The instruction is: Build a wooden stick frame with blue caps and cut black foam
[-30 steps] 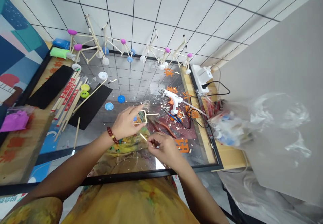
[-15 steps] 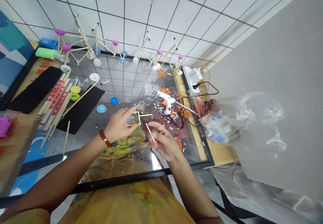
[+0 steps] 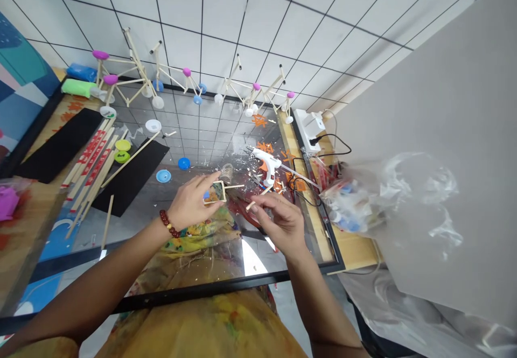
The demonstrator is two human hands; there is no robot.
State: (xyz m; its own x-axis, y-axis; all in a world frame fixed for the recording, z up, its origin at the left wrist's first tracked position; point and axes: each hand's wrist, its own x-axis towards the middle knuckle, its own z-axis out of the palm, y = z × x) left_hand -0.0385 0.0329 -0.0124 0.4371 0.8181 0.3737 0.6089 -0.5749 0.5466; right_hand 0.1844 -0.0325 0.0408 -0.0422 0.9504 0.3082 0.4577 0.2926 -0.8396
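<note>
My left hand (image 3: pixel 196 201) grips a small square frame of wooden sticks (image 3: pixel 224 192) between thumb and fingers; one stick (image 3: pixel 235 187) juts from its right side. To the right, my right hand (image 3: pixel 280 222) pinches a short wooden stick (image 3: pixel 251 205) between thumb and fingertips, apart from the frame. Just beyond the frame is a small clear cylinder (image 3: pixel 226 172). A white hot glue gun (image 3: pixel 267 165) lies on the glass tabletop past my right hand, with a glue stick in its back end.
Along the tiled wall stand several stick models (image 3: pixel 139 72) with pink and white round parts. At left lie wooden strips (image 3: pixel 91 164), black sheets (image 3: pixel 131 177) and blue caps (image 3: pixel 163 176). A power strip (image 3: pixel 309 126) and plastic bags (image 3: pixel 355 202) are at right.
My right hand has moved right and turned over, palm now more downward, carrying the short stick a little away from the frame. My left hand keeps the frame in nearly the same place.
</note>
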